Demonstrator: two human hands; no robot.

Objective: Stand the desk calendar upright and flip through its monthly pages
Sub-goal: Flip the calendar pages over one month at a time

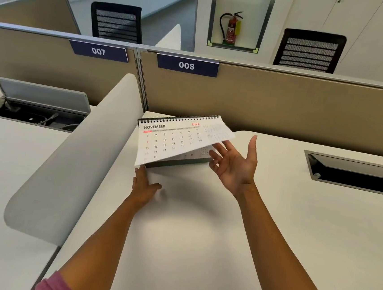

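A spiral-bound desk calendar [172, 140] stands upright on the white desk [201, 227], against the beige partition. Its front page reads NOVEMBER 2026 and is lifted away from the stand, with the right side raised and blurred. My right hand [235, 165] is palm-up with fingers spread, the fingertips under the page's lower right edge. My left hand [144, 184] lies flat on the desk, fingertips at the lower left corner of the calendar's dark green base. Neither hand closes around anything.
A curved grey divider [71, 168] runs along the left of the desk. A cable slot [356, 174] is cut into the desk at right, and an open cable tray [39, 111] is on the neighbouring desk. Partition panels labelled 007 and 008 stand behind.
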